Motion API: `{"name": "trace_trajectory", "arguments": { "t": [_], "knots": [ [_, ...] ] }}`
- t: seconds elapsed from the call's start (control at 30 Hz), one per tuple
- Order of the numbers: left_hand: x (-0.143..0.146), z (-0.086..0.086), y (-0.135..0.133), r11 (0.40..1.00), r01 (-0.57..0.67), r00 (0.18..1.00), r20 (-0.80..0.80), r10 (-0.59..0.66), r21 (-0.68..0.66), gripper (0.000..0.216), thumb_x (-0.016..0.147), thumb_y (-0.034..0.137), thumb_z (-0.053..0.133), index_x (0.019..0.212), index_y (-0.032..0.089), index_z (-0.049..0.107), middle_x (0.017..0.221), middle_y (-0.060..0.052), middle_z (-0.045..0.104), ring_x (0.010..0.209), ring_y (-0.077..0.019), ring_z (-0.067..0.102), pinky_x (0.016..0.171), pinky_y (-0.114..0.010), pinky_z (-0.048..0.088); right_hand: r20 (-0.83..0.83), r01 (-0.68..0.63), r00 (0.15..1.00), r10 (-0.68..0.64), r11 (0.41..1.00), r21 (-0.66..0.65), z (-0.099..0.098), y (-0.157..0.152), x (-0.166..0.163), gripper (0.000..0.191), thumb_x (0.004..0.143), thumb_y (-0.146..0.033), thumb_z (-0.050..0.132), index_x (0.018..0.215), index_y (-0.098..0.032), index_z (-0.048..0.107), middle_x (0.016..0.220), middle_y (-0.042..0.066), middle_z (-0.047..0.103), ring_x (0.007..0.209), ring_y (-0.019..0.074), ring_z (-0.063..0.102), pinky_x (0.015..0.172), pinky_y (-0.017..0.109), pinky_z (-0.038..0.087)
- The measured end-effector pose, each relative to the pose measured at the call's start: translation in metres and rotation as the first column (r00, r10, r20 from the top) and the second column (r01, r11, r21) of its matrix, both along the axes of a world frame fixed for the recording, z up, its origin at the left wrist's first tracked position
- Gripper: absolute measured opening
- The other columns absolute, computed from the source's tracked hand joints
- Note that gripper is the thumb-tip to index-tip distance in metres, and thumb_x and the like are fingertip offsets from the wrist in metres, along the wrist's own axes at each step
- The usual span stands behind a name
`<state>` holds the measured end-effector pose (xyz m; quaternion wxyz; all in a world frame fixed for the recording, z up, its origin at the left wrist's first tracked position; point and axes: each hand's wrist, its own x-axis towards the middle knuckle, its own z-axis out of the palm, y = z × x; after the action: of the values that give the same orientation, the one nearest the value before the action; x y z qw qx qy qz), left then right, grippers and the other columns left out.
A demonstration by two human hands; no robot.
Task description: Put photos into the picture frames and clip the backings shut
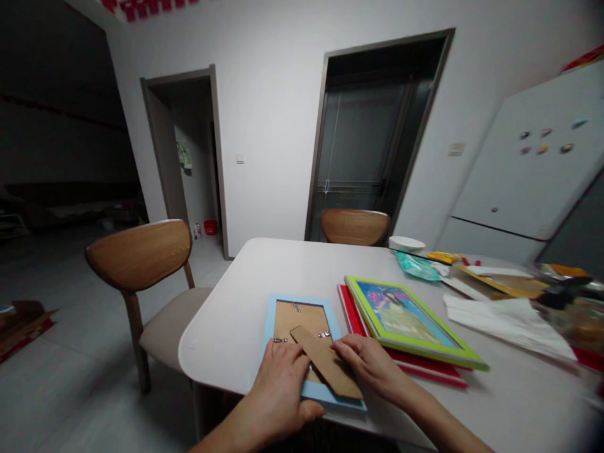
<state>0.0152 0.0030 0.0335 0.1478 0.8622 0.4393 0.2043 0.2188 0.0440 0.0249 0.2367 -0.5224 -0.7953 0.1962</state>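
A light blue picture frame lies face down on the white table, its brown backing board up and its cardboard stand folded out. My left hand rests flat on the backing's near left part, fingers stretched toward a metal clip. My right hand lies on the frame's right side, fingertips touching the stand near another clip. Neither hand grips anything.
A green frame with a picture lies on a red frame to the right. Papers, a teal packet, a white bowl and clutter fill the right side. Wooden chairs stand left and behind. A fridge is at right.
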Motion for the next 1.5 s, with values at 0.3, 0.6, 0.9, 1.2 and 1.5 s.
{"name": "trace_trajectory", "arguments": {
  "t": [0.3,0.6,0.9,1.2,1.5],
  "knots": [
    [0.010,-0.014,0.011,1.000,0.010,1.000,0.005,-0.010,-0.005,0.034,0.061,0.028,0.067,0.092,0.021,0.056,0.123,-0.004,0.041,0.110,-0.0239,0.035,0.095,-0.034,0.025,0.074,0.008,0.997,-0.010,0.999,0.036,0.001,-0.011,-0.011,0.029,0.074,-0.035,0.043,0.090,-0.019,0.061,0.074,0.003,0.061,0.068,0.0155,0.053,0.061,0.025,0.039],
    [-0.006,-0.015,0.003,0.997,-0.074,0.992,0.098,0.077,-0.036,0.044,0.064,0.020,0.061,0.105,0.019,0.047,0.119,-0.009,0.046,0.111,-0.0239,0.038,0.099,-0.044,0.017,0.219,-0.137,0.971,0.097,0.975,0.175,-0.003,-0.008,-0.023,0.019,0.071,-0.030,0.050,0.084,-0.026,0.065,0.093,0.005,0.058,0.086,0.0200,0.049,0.074,0.033,0.035],
    [-0.017,-0.033,0.002,0.997,-0.077,0.974,0.214,0.073,0.009,0.026,0.060,0.012,0.061,0.081,0.021,0.048,0.106,-0.005,0.053,0.105,-0.0217,0.044,0.100,-0.044,0.016,0.197,-0.262,0.956,0.217,0.934,0.244,-0.014,-0.001,-0.049,0.020,0.075,-0.024,0.048,0.069,-0.026,0.067,0.069,0.002,0.058,0.070,0.0137,0.048,0.063,0.026,0.031],
    [-0.021,-0.025,0.004,0.997,-0.068,0.978,0.194,0.072,-0.024,0.025,0.061,0.012,0.060,0.081,0.021,0.048,0.101,-0.004,0.055,0.101,-0.0213,0.047,0.099,-0.044,0.018,0.205,-0.324,0.934,0.292,0.934,0.149,0.001,-0.013,-0.044,0.023,0.072,-0.014,0.046,0.077,-0.025,0.066,0.076,0.001,0.059,0.077,0.0146,0.046,0.069,0.028,0.032],
    [-0.012,-0.022,0.005,0.998,-0.056,0.998,-0.009,0.056,0.005,0.034,0.050,0.018,0.068,0.080,0.020,0.051,0.112,-0.011,0.054,0.107,-0.0307,0.044,0.096,-0.053,0.020,-0.099,-0.167,0.976,0.195,0.956,0.240,0.005,-0.030,-0.029,0.034,0.070,-0.012,0.042,0.100,-0.021,0.057,0.098,0.007,0.056,0.092,0.0177,0.047,0.081,0.033,0.036]
  ]
}}
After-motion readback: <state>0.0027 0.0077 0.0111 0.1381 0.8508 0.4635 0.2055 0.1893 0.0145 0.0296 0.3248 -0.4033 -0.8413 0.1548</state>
